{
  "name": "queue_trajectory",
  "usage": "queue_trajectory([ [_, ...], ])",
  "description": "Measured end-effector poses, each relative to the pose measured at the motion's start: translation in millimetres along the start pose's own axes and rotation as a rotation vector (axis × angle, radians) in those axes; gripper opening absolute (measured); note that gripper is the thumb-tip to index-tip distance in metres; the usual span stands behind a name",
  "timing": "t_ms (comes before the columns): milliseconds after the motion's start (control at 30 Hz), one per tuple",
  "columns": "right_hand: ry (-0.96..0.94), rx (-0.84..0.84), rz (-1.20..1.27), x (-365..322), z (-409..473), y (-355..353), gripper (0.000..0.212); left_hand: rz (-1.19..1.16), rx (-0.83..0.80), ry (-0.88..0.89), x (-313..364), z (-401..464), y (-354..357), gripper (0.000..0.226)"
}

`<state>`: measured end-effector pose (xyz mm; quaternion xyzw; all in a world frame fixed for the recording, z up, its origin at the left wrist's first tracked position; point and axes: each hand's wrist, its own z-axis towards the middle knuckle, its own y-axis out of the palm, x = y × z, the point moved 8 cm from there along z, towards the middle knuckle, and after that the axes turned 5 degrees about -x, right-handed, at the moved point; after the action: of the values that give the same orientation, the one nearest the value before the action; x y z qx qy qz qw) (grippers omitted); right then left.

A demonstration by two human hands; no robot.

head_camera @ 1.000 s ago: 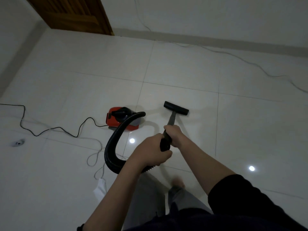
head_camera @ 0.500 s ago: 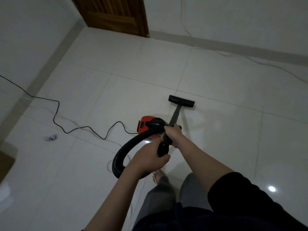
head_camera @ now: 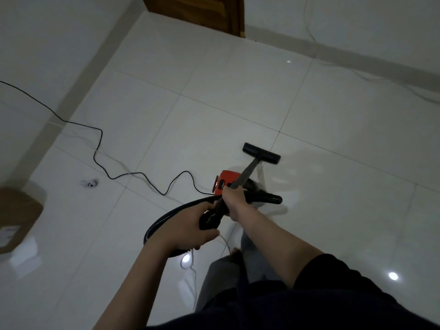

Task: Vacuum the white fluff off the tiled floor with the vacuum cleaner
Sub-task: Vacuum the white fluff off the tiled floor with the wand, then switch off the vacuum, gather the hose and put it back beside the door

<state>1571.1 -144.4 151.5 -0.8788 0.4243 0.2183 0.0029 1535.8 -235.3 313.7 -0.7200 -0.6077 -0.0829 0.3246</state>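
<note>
Mid-sweep: both hands hold the wand (head_camera: 245, 174), left hand (head_camera: 188, 228) low, right hand (head_camera: 234, 198) higher. Nozzle (head_camera: 261, 153) sits flat at twelve o'clock. Next, steer it toward any fluff; none shows.

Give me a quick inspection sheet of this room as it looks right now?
Surface: glossy white tiled floor, lamp glare spots.
Job's things: red canister vacuum cleaner on floor; black ribbed hose looping left; grey wand ending in flat black floor nozzle resting on tile. White fluff: nothing seen.
Clutter: brown cardboard box at left edge; small white object, too blurred to identify.
Hands: left hand grips the black handle; right hand grips the wand.
Cables: black power cord snaking to vacuum; thin pale wire along far wall.
Surroundings: white walls, brown wooden door.
</note>
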Motion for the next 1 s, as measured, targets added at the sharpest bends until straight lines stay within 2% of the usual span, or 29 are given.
queue_trajectory([
  [333,0.076,-0.008,0.027,5,2,20,0.077,-0.046,-0.06,-0.052,-24,4,-15,0.066],
  [600,0.037,-0.079,0.084,18,-4,33,0.079,-0.06,-0.081,0.017,-49,1,-22,0.063],
  [767,-0.029,-0.018,0.082,43,-11,52,0.071,0.173,-0.042,0.11,-65,-23,-31,0.057],
  [900,-0.076,0.018,0.108,56,-21,70,0.063,0.154,-0.018,0.221,-78,-46,-38,0.043],
  [1000,-0.121,0.041,0.14,57,-30,79,0.051,0.154,-0.007,0.296,-83,-58,-43,0.046],
])
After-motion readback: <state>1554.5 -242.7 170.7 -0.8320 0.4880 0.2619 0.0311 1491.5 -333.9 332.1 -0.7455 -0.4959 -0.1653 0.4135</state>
